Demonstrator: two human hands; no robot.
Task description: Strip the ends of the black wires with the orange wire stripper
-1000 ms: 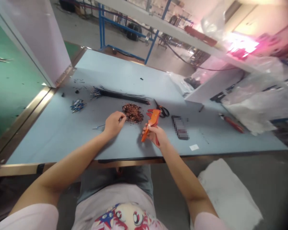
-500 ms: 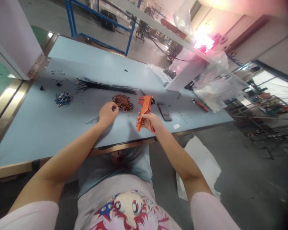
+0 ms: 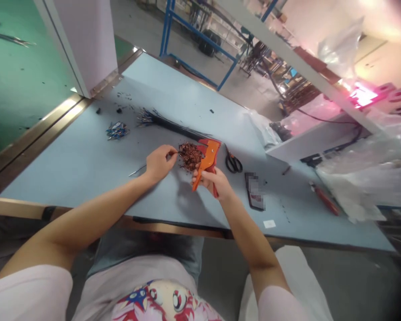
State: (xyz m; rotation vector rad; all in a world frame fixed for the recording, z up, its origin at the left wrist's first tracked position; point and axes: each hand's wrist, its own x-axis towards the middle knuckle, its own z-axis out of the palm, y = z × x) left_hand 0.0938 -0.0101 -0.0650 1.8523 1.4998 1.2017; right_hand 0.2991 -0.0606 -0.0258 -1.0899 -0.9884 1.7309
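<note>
Between the thumb and fingertips of my left hand [image 3: 160,163] is a thin dark wire [image 3: 137,171]; its tail sticks out behind the hand and its short end points right. My right hand [image 3: 216,183] is wrapped around the handles of an orange and red wire stripper [image 3: 210,154], which is held upright with its jaws toward the left. Wire end and jaws are apart. Beneath the tool and just right of my left fingers lies a heap of copper-coloured scraps [image 3: 189,156]. Beyond it stretches a bundle of black wires [image 3: 173,126] with stripped ends at the left.
A small pile of blue and white pieces [image 3: 117,130] lies at left. To the right are black-handled scissors [image 3: 234,164], a phone [image 3: 255,192], a white paper piece [image 3: 269,224] and a red-handled tool [image 3: 325,200]. A white upright panel [image 3: 87,44] stands at the table's left edge.
The view has swung, shifting the table scene rightward. My right hand has brought the wire stripper closer to my left hand, over the copper scraps. The wire's end now shows at my left fingertips.
</note>
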